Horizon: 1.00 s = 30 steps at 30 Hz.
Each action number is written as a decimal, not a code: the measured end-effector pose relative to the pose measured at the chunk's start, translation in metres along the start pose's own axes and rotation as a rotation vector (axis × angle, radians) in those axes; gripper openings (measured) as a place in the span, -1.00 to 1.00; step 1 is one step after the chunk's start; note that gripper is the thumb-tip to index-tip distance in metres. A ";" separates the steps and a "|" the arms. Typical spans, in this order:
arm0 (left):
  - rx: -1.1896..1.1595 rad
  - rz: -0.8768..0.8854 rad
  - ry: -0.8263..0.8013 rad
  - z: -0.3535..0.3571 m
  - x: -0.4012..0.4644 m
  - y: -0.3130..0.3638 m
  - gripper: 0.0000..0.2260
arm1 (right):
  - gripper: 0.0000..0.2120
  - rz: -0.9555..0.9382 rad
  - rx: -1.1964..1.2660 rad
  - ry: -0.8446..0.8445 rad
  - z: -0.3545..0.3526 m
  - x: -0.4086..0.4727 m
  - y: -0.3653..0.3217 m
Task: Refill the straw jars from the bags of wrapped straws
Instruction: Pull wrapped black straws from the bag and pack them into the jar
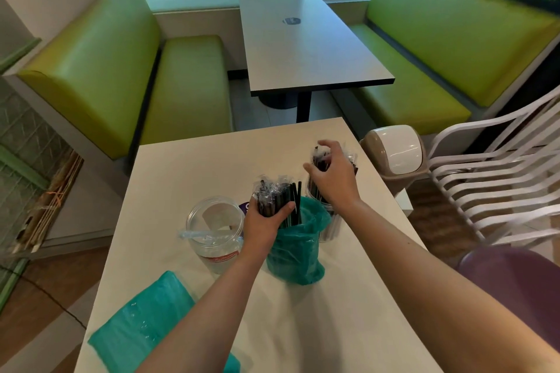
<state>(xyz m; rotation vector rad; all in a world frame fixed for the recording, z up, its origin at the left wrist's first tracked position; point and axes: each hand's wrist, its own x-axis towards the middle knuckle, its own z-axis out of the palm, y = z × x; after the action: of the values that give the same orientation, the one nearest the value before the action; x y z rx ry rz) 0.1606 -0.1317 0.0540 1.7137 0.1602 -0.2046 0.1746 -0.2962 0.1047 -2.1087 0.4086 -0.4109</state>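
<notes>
Flat teal bag (145, 321) is lying nearest on the worktop (333, 312). Left hand (266, 222) is gripping black straws (277, 200) in the upright teal bag (295, 254); right hand (333, 175) is pinching straws in the far jar (331, 225).

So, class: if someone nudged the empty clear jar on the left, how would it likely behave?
The clear jar looks light: thin plastic, almost nothing inside. Tall and upright on the table, it would probably slide or tip easily.
</notes>
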 end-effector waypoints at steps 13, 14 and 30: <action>-0.045 0.006 -0.009 -0.002 0.000 0.000 -0.47 | -0.78 -0.155 -0.154 0.016 0.003 0.005 0.003; -0.041 0.008 -0.009 -0.002 0.000 0.000 -0.47 | -0.78 -0.157 -0.162 0.002 0.004 0.004 0.004; -0.040 -0.008 -0.016 -0.009 -0.003 -0.001 -0.46 | -0.82 0.082 -0.059 -0.089 0.016 -0.070 0.014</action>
<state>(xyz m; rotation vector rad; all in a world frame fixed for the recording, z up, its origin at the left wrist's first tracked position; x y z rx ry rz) 0.1582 -0.1231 0.0547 1.6715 0.1582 -0.2194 0.1177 -0.2612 0.0753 -2.1504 0.4589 -0.2595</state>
